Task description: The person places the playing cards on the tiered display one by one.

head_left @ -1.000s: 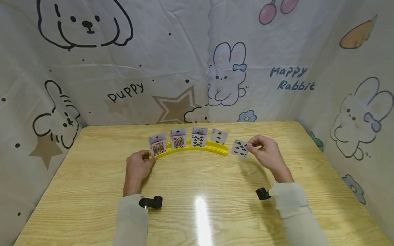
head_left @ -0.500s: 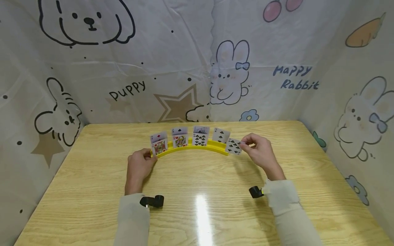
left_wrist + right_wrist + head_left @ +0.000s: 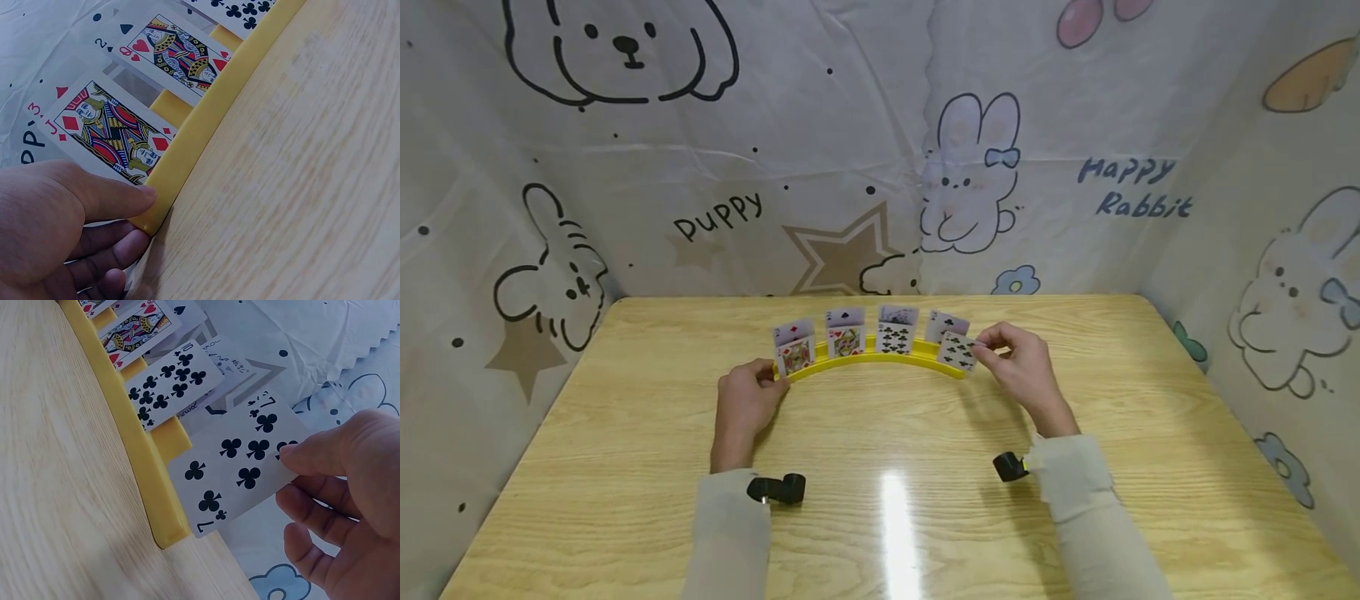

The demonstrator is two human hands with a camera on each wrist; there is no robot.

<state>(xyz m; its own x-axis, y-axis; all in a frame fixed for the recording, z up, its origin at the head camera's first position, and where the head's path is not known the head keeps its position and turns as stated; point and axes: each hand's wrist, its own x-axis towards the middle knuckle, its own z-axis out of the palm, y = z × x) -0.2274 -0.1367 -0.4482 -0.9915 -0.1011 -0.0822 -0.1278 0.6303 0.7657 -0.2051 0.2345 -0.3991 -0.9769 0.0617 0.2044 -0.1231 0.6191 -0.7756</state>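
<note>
A curved yellow card holder stands on the table, with playing cards upright in two rows. My left hand pinches its left end between thumb and fingers, beside the jack of diamonds. At the opposite end my right hand pinches the seven of clubs by its upper right side. That card's lower edge meets the holder's front rim; whether it sits in the groove I cannot tell. The queen of hearts and ten of clubs fill the front row between. Behind the seven is another clubs card, partly covered.
Further back-row cards are a three of diamonds, a two of spades and what looks like a joker. The wooden table ends at a printed cloth backdrop, which also hangs at both sides.
My right hand has carried the seven of clubs leftward, from beside the holder to its right end, in front of the back clubs card. My left hand keeps its grip.
</note>
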